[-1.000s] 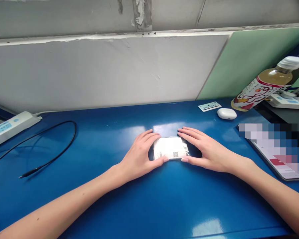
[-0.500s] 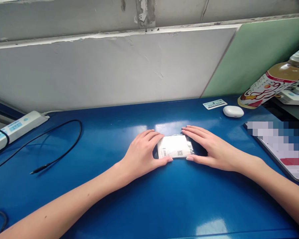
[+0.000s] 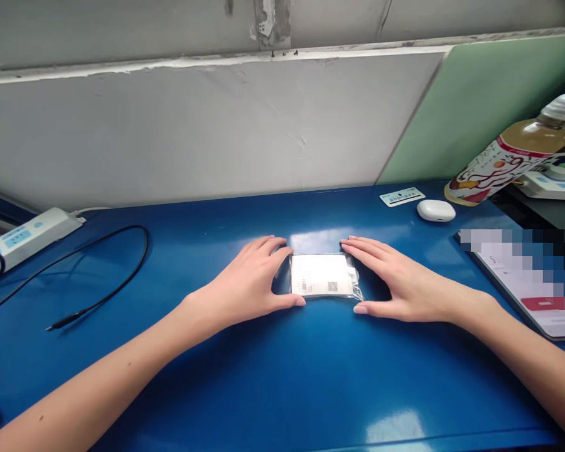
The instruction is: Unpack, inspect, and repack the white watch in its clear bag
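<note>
A small white packet in a clear plastic sleeve (image 3: 321, 274), printed with a barcode and a square code, lies flat on the blue table (image 3: 282, 376). On its left side rests my left hand (image 3: 252, 276), fingers spread and thumb stretched along the near edge, at or very close to the sleeve. My right hand (image 3: 395, 279) curves around the right end with thumb and fingers apart. Its thumb tip is by the sleeve's near right corner; whether it touches I cannot tell. Neither hand grips the packet.
Left lie a black cable (image 3: 139, 251) and a white power strip (image 3: 28, 238). At back right are a card (image 3: 402, 197), a white earbud case (image 3: 435, 211) and a drink bottle (image 3: 513, 150). A tablet-like screen (image 3: 513, 270) sits at right. A wall panel (image 3: 193, 132) bounds the back.
My left hand has drawn away to the left, uncovering more of the packet's left end. The right hand has stayed nearly in place. The whole view has shifted slightly.
</note>
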{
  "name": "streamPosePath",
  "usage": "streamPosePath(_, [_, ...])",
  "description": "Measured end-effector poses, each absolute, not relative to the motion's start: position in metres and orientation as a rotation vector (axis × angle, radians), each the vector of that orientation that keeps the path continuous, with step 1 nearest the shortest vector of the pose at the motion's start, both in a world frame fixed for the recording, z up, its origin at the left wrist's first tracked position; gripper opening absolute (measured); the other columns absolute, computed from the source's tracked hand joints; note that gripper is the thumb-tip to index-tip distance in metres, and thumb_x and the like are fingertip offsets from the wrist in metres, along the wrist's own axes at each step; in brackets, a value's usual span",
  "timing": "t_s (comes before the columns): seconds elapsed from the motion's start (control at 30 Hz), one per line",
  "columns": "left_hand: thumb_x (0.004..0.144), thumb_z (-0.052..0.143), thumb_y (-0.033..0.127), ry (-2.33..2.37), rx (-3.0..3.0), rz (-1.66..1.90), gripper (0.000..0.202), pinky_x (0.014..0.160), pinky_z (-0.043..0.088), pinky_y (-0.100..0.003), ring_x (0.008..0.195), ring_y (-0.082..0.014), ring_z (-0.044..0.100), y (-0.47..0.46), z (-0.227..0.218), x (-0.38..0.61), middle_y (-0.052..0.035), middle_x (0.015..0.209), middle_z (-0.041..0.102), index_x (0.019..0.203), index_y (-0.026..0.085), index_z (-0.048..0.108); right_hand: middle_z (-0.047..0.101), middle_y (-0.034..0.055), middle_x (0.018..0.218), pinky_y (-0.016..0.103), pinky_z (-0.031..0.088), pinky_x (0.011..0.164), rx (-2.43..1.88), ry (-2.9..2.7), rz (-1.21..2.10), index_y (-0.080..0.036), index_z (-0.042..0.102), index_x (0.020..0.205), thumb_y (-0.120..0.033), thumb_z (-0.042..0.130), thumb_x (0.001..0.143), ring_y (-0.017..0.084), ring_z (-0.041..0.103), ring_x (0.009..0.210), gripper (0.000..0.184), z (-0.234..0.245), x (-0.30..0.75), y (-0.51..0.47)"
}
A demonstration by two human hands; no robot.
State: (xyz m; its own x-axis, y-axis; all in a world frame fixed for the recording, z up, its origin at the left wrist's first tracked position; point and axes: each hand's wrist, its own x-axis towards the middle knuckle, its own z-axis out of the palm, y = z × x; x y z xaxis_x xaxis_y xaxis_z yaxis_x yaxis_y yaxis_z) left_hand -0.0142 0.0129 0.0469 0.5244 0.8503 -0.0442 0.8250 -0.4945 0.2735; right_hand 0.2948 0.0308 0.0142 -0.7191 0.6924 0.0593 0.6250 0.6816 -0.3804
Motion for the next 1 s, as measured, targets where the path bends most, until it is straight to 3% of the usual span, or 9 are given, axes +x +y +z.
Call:
streamPosePath(0.1, [0.081,0.063,0.073,1.388,2.515,0.186,0.089,0.113,0.035,-0.06,0.145,-0.0438,0.031,0.012,0.041,-0.011,-0.0213,0.154,0.041,0.145,0.014,0.046,0.04,0.0152,0.158,0.056,0.036,0.115,-0.99,-2.549,0.752,-0.021,0.034,0.155,-0.063,0.044,0.095,0.035,0.036,0.146,0.074,0.017,0.293,0.031])
streamPosePath(0.2, [0.091,0.053,0.067,1.307,2.54,0.226,0.079,0.114,0.032,-0.062,0.147,-0.0428,0.027,0.012,0.033,-0.006,-0.0203,0.157,0.036,0.15,0.017,0.04,0.05,0.0099,0.152,0.05,0.038,0.116,-0.965,-2.328,0.899,-0.025,0.045,0.148,-0.059,0.027,0.101,0.03,0.044,0.141,0.06,0.019,0.284,0.028])
streamPosePath(0.3, [0.095,0.054,0.058,1.22,2.582,0.288,0.065,0.117,0.028,-0.061,0.147,-0.0405,0.029,0.012,0.025,-0.001,-0.0184,0.154,0.041,0.145,0.017,0.045,0.057,0.0116,0.144,0.047,0.046,0.109,-1.103,-2.209,0.845,-0.022,0.051,0.141,-0.053,0.047,0.098,0.029,0.054,0.132,0.053,0.017,0.268,0.021])
streamPosePath(0.43, [0.087,0.065,0.056,1.179,2.559,0.367,0.064,0.118,0.03,-0.058,0.144,-0.0384,0.034,0.012,0.02,0.003,-0.0194,0.143,0.053,0.132,0.013,0.051,0.065,0.0126,0.135,0.043,0.051,0.105,-1.092,-2.212,0.735,-0.019,0.057,0.133,-0.041,0.066,0.09,0.028,0.061,0.124,0.049,0.011,0.254,0.013])
streamPosePath(0.57, [0.083,0.071,0.054,1.168,2.541,0.395,0.063,0.119,0.026,-0.06,0.144,-0.0371,0.035,0.012,0.018,0.003,-0.0216,0.143,0.051,0.128,0.013,0.051,0.067,0.0122,0.133,0.042,0.053,0.104,-1.064,-2.259,0.632,-0.018,0.059,0.131,-0.029,0.059,0.094,0.027,0.063,0.123,0.039,0.007,0.254,0.013])
streamPosePath(0.73, [0.081,0.074,0.05,1.162,2.517,0.424,0.061,0.119,0.024,-0.061,0.144,-0.036,0.036,0.012,0.015,0.002,-0.0234,0.143,0.051,0.124,0.013,0.052,0.063,0.0109,0.139,0.046,0.045,0.112,-0.973,-2.392,0.621,-0.016,0.055,0.138,-0.019,0.043,0.1,0.027,0.056,0.132,0.04,0.009,0.264,0.019])
streamPosePath(1.0, [0.078,0.076,0.049,1.169,2.492,0.44,0.061,0.119,0.024,-0.061,0.143,-0.036,0.037,0.012,0.014,0.002,-0.0234,0.143,0.051,0.122,0.015,0.053,0.057,0.0035,0.146,0.042,0.043,0.115,-0.806,-2.423,0.861,-0.027,0.055,0.143,-0.012,0.043,0.1,0.024,0.05,0.136,0.048,0.014,0.273,0.026])
